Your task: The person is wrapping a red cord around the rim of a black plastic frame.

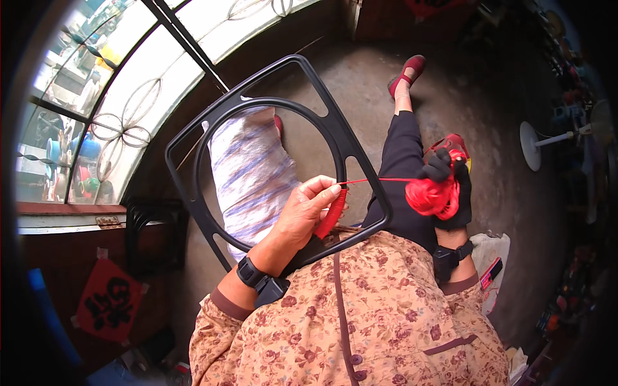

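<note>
Red strand runs nearly straight from the wrapped part of the black frame to the red bundle, which is to the right of the frame. Our left hand is pinched narrow, thumb and forefinger together on the inner ring of the frame, where the red wrapping ends. Our right hand, in a dark glove and to the right of the frame, has its fingers closed round the bundle.

The pinch looks like the weak point to us: if the left thumb lifts while the strand is slack, the last turns could loosen and spread along the smooth ring. Too hard a pull from the right might instead drag those turns out of line or tip the frame, since it seems to lean on our lap with little else to steady it. The strand also crosses the frame's right-hand rail, so it could snag there. The bundle looks loosely gathered, and its loops could tangle or slip through the gloved fingers. Inside the frame's ring we see a striped cloth over our left leg; its folds might catch a passing bundle
</note>
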The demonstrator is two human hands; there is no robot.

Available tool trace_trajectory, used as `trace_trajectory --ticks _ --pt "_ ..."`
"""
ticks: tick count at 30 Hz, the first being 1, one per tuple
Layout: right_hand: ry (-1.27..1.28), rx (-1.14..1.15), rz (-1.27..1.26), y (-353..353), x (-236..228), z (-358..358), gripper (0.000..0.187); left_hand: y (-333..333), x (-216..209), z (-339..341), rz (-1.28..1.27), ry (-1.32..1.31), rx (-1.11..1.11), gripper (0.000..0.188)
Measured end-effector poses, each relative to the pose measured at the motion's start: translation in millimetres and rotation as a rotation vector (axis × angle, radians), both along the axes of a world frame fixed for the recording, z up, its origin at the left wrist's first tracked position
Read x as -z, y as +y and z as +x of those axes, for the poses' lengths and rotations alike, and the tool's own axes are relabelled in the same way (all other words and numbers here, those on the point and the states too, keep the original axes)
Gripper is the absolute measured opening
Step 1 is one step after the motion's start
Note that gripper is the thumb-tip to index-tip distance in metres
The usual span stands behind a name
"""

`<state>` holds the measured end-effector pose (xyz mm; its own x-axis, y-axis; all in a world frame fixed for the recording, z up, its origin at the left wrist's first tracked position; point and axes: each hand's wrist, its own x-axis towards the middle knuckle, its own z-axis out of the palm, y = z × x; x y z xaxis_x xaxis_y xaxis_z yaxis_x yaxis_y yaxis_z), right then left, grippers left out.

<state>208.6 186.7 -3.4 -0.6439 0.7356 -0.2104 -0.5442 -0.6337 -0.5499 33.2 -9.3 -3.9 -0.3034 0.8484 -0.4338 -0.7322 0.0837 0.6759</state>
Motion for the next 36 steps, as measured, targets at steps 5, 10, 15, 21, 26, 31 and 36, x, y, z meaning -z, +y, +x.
trace_trajectory --ticks 5,10,15,21,26,31,36 --pt "-0.549 -0.397 0.629 -17 -18 1 0.018 -4 5 0 0.01 0.013 0.006 0.011" --pt "-0.804 -0.642 0.714 -41 -29 -11 0.014 -7 -1 -3 -0.019 -0.068 0.163 0.023" --pt "-0.752 -0.367 1.29 -42 -9 -15 0.016 -12 -7 -1 -0.077 0.029 0.248 0.031" --pt "-0.732 -0.338 1.263 -43 -4 -17 0.019 -14 -5 0 -0.101 0.204 0.269 0.029" --pt "-0.747 -0.412 1.331 -41 -4 -16 0.018 -17 -5 1 -0.107 0.305 0.274 0.027" --pt "-0.716 -0.403 1.395 -44 -5 -14 0.018 -25 -4 1 -0.095 0.326 0.312 0.026" --pt "-0.739 -0.423 1.364 -45 -1 -15 0.017 -26 -3 2 -0.107 0.281 0.285 0.028"
